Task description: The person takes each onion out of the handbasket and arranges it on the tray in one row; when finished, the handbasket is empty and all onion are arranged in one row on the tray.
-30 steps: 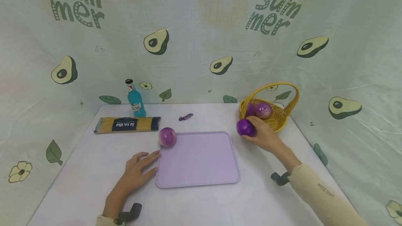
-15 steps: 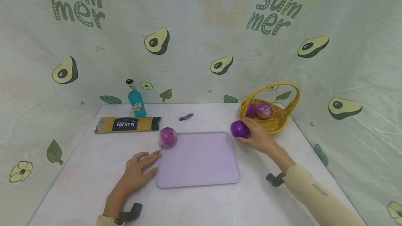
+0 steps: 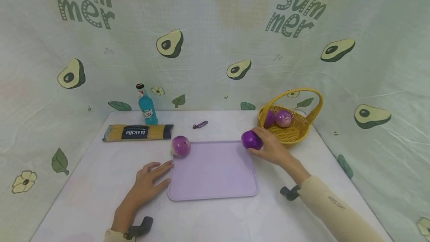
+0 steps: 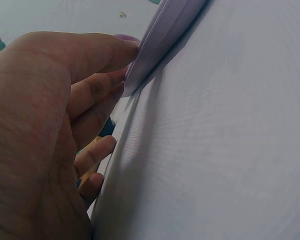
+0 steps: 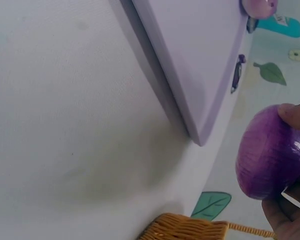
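My right hand (image 3: 273, 148) holds a glossy purple onion (image 3: 251, 140) over the back right corner of the lilac tray (image 3: 213, 173). In the right wrist view, thumb and fingers grip the onion (image 5: 269, 155) from one side, above the table. My left hand (image 3: 149, 184) touches the tray's left edge with its fingertips, the fingers loosely bent; the left wrist view shows them against the tray's rim (image 4: 157, 47). A round purple-pink fruit or vegetable (image 3: 180, 146) sits at the tray's back left corner. Two more purple round things, one (image 3: 283, 118) fully visible, lie in the yellow wicker basket (image 3: 289, 133).
A pasta packet (image 3: 156, 132) lies at the back left, with a blue bottle (image 3: 146, 106) standing behind it. Behind the tray is a small purple wrapped candy (image 3: 200, 124). The basket's tall handle (image 3: 317, 107) rises at the back right, near the printed curtain.
My right hand has carried the onion leftward, from the basket's front edge to the tray's back right corner. The left hand stays at the tray's left edge.
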Demonstrator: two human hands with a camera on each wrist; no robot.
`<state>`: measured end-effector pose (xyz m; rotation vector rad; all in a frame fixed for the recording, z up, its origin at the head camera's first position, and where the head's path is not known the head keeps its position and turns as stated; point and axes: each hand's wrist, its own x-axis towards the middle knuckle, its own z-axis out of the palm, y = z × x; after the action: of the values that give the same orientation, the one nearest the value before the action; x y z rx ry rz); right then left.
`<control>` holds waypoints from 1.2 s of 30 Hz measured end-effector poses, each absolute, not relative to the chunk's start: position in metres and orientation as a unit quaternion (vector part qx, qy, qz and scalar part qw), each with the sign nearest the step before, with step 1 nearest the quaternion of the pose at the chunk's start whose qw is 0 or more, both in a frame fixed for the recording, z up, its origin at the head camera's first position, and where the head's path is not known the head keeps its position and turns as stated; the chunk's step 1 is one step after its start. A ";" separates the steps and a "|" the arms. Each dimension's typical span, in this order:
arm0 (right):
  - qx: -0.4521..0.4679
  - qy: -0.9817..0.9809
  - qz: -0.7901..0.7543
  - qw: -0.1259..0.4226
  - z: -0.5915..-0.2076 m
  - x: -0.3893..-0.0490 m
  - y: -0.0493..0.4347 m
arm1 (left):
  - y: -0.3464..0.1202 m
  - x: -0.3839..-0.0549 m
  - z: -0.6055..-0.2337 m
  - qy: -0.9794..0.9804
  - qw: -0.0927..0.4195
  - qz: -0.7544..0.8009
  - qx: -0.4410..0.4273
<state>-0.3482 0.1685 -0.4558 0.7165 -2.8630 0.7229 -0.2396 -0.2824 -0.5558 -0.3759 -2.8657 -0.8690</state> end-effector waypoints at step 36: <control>0.279 -0.926 0.252 0.043 -0.466 -0.351 0.131 | -0.284 -0.240 -0.556 -0.946 0.067 -0.290 -0.131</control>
<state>-0.3509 0.1314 -0.4658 0.8520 -2.8318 0.7713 -0.2399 -0.2838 -0.5564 -0.3936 -2.8499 -0.8731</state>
